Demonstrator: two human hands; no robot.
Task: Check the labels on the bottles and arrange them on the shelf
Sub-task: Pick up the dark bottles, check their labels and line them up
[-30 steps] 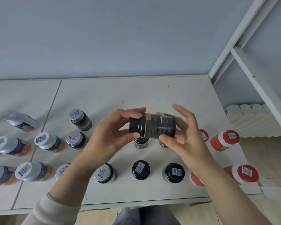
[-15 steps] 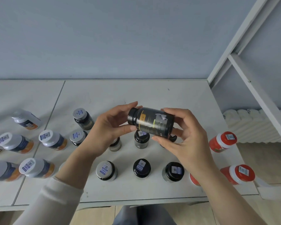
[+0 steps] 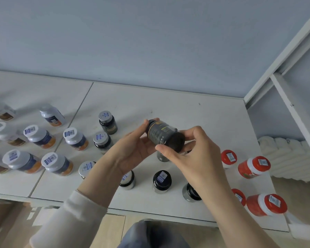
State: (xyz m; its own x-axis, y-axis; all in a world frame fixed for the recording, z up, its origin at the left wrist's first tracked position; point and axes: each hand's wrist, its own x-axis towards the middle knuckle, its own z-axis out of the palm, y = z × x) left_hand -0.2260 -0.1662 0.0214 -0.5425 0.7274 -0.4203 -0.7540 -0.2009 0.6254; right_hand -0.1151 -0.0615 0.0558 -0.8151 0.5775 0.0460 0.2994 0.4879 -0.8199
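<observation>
Two-handed hold: left hand (image 3: 132, 151) pinches the cap end, right hand (image 3: 195, 158) grips the base, bottle (image 3: 161, 135) tilted above the middle of the desk (image 3: 186, 108). Smooth, stiff, probably light; take the barrel, not the cap.

Bottle (image 3: 164, 136) over table (image 3: 195, 111), other bottles (image 3: 75, 138) left and right, probable shelf (image 3: 293, 111) rightmost

No word or number could be read. The dark bottle (image 3: 164, 136) at the centre of the frame carried a grey label (image 3: 156, 134) with a gold stripe and fine print, too blurred to make out. Small stickers (image 3: 50, 159) with blue barcode-like marks sat on the bottle caps on the bench (image 3: 186, 111): white caps (image 3: 31, 130) at left, a black cap (image 3: 162, 176) lower centre, red caps (image 3: 262, 162) at right, none legible.
</observation>
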